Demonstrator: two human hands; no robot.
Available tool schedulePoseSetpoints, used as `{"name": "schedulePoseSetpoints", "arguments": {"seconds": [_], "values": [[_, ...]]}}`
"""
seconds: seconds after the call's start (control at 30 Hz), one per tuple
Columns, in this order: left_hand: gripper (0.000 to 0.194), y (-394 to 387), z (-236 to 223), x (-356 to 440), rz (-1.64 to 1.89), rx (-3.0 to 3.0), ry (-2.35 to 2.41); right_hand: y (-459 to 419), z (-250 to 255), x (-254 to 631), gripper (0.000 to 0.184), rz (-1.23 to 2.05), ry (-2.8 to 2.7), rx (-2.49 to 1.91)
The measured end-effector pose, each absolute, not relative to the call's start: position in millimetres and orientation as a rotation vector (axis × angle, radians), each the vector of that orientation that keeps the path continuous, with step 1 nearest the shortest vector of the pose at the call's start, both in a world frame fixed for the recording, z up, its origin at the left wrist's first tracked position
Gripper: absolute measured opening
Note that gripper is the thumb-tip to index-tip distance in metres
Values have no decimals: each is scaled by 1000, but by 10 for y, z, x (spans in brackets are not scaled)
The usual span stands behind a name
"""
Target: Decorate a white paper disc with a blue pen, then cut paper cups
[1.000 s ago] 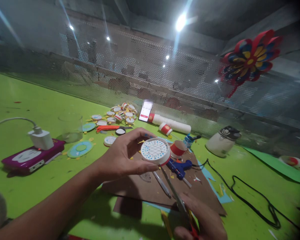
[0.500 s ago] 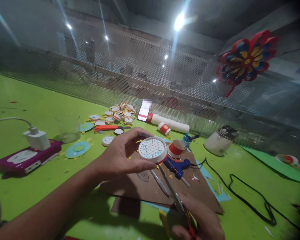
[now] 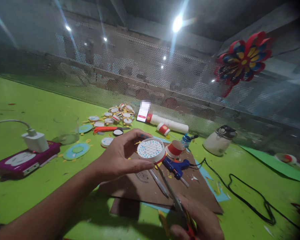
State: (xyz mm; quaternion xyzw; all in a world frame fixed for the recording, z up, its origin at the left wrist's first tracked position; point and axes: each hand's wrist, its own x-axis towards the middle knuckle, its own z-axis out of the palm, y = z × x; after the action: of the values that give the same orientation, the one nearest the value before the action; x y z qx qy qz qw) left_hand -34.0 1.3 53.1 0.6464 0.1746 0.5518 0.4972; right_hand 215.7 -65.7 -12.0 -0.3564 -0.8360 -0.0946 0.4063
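Observation:
Between its thumb and fingers, my left hand [image 3: 125,153] holds the cut-off base of a paper cup [image 3: 151,149], a shallow white ring with a red edge. Its flat face is turned up and bears blue dots and a drawn grid. My right hand [image 3: 197,216] grips scissors [image 3: 171,191] by their red handles, partly out of view. The blades point up to the cup base's lower right edge. Whether they touch it I cannot tell. Below lie a silver pen [image 3: 158,183] and a clear protractor [image 3: 142,176] on a brown board [image 3: 125,188].
A blue glue gun [image 3: 176,166], red-and-white cup piece [image 3: 174,149] and paint jar [image 3: 186,140] stand to the right. Behind are an orange cutter [image 3: 107,129], a phone [image 3: 143,115], stacked paper cups [image 3: 168,123] and a pile of decorated discs [image 3: 120,113]. A purple power strip [image 3: 27,160] sits left.
The view has shifted very slightly. Both hands keep their grips, and the cup base and scissors stay in nearly the same place.

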Motion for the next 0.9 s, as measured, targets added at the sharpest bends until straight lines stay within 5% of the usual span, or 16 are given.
{"name": "schedulePoseSetpoints", "arguments": {"seconds": [0.9], "values": [[47,112,483,-367,1354,1386,562,-581,-244,2247,21,-214,-2134,-900]]}}
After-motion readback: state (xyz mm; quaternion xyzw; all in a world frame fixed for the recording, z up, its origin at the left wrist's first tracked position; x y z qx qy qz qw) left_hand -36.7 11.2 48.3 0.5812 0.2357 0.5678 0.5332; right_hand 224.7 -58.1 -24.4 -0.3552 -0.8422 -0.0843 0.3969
